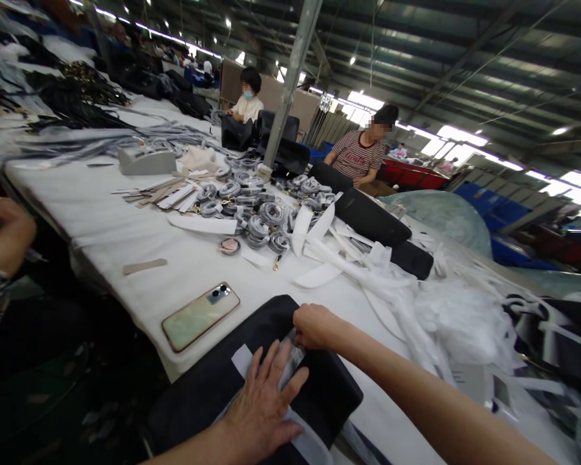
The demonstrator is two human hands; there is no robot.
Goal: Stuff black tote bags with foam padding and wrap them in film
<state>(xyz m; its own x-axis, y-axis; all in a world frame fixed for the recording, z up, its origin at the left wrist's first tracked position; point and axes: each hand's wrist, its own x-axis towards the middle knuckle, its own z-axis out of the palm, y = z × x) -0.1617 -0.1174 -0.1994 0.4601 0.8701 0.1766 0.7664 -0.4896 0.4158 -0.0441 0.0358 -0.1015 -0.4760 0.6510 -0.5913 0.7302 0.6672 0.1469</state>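
Note:
A black leather-like bag (pixel 193 400) lies at the table's near edge, its lower part running out of view. My left hand (pixel 266 400) rests flat on top of it with fingers spread. Under and around those fingers shows a strip of clear plastic wrap (pixel 297 355), crossing the bag. My right hand (pixel 314 326) is closed at the far end of that strip, by the bag's upper edge, and seems to pinch the plastic. A small white paper piece (pixel 242 359) sits on the bag beside my left fingers.
A phone (pixel 201 316) lies left of the bag. Beyond are coiled plastic-wrapped straps (pixel 271 213), white strips (pixel 314 274) and a grey tape dispenser (pixel 146 160). White plastic (pixel 455 323) heaps at right. A neighbour's arm (pixel 4 232) is at left; two people work across the table.

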